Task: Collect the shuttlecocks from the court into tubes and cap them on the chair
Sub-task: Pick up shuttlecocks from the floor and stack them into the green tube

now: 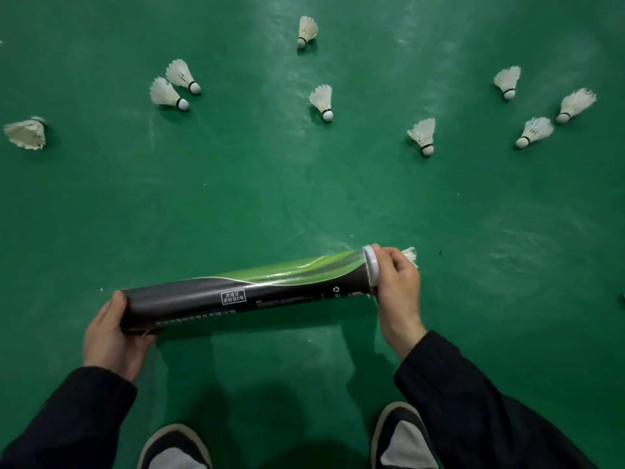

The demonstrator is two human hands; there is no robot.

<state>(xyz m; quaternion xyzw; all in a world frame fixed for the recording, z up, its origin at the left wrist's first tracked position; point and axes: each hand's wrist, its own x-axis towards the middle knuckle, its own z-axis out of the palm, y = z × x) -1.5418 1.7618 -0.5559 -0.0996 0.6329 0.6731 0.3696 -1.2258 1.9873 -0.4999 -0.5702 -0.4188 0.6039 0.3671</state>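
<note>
Low over the green court floor (270,198), the left hand (113,336) grips the tube (243,292) by its near end while the right hand (399,286) closes round a shuttlecock (410,255) at its white-rimmed mouth, apparently mid-loading; next it needs pushing in, since about ten more lie scattered well beyond.

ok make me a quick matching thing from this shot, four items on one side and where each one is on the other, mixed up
Things:
1. left hand
2. right hand
3. white cap
4. lone shuttlecock

Places:
A. on the tube's right end
B. on the green floor, far left
C. holding the tube's dark left end
D. at the capped end, feathers showing beyond the fingers

Pairs: 1-C, 2-D, 3-A, 4-B
</note>
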